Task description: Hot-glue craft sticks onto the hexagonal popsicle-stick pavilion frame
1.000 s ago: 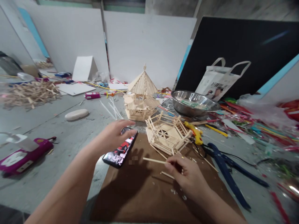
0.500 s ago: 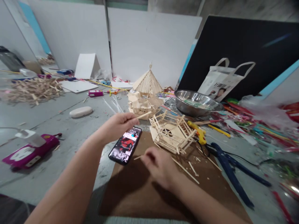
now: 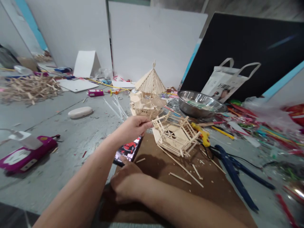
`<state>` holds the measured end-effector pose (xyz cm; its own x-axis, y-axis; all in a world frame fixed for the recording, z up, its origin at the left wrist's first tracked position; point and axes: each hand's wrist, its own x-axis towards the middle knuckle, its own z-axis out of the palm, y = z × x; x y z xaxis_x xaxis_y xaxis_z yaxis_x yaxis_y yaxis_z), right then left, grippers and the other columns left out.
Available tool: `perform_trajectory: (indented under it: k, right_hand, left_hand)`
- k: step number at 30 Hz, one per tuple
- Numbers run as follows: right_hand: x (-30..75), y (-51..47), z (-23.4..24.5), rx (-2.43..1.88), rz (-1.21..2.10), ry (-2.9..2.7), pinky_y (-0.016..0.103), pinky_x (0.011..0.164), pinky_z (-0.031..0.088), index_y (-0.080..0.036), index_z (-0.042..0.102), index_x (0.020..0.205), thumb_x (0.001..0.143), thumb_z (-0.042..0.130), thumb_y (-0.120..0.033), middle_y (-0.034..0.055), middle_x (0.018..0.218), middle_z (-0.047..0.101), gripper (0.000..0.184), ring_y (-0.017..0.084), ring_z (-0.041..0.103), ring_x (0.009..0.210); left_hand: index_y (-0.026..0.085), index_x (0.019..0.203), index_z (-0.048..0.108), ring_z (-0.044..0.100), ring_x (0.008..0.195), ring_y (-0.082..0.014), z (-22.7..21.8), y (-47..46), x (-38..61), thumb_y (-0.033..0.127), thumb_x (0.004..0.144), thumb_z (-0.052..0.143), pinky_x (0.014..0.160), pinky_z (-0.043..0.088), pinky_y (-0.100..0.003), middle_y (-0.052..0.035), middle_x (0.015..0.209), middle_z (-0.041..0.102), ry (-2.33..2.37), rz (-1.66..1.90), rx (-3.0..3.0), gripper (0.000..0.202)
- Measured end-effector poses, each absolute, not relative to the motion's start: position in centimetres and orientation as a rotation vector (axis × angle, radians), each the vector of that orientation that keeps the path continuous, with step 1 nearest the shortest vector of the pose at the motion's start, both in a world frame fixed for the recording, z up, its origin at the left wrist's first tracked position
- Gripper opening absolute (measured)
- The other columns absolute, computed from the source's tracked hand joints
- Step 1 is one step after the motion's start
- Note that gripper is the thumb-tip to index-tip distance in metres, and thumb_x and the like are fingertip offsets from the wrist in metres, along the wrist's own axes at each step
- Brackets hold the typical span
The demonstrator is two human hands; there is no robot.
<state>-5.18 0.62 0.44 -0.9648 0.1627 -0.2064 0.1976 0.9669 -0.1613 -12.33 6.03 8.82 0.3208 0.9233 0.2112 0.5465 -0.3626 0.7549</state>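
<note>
My left hand (image 3: 136, 126) is closed, pinching a thin wooden stick (image 3: 159, 118) at the left edge of an open six-sided stick frame (image 3: 175, 134). Whether the stick touches the frame I cannot tell. My right hand (image 3: 129, 179) holds nothing; one finger reaches out over the lower part of a phone (image 3: 129, 150) with a lit screen. My left wrist covers the phone's upper part. Behind the frame stands a stick pavilion (image 3: 150, 85) with a pointed roof. Loose sticks (image 3: 180, 178) lie on the brown board (image 3: 152, 209).
Blue-handled pliers (image 3: 234, 174) and a yellow glue gun (image 3: 203, 134) lie to the right. A steel bowl (image 3: 201, 106) stands behind them. At the left are a purple power strip (image 3: 28, 156), a white case (image 3: 80, 112) and a heap of wooden pieces (image 3: 30, 88).
My left hand has moved right with its stick, up to the frame. My right hand has let go of a short stick, now on the board, and moved left and down to the phone.
</note>
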Motion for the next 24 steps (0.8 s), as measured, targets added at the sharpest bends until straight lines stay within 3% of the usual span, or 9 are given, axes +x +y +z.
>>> perform_trajectory:
  k: [9, 24]
  right_hand:
    - [-5.24, 0.74, 0.54, 0.292, -0.275, 2.912, 0.048, 0.096, 0.015, -0.015, 0.064, 0.074, 0.07, 0.047, -0.037, 0.0062, 0.077, 0.067, 0.028, 0.02, 0.06, 0.073]
    - [-4.39, 0.5, 0.81, 0.23, -0.191, 3.051, 0.041, 0.093, 0.023, -0.015, 0.063, 0.072, 0.07, 0.049, -0.034, 0.0036, 0.068, 0.067, 0.024, 0.016, 0.059, 0.063]
  left_hand:
    - [0.014, 0.069, 0.051, 0.034, 0.044, -0.004, 8.39, 6.06, -12.49, 0.031, 0.079, 0.036, 0.043, 0.027, -0.016, 0.0041, 0.05, 0.043, 1.345, 0.861, 1.985, 0.025]
    - [0.016, 0.072, 0.051, 0.036, 0.043, -0.0052, 8.19, 6.13, -12.81, 0.037, 0.079, 0.037, 0.039, 0.028, -0.016, 0.0037, 0.051, 0.044, 1.408, 0.856, 1.901, 0.026]
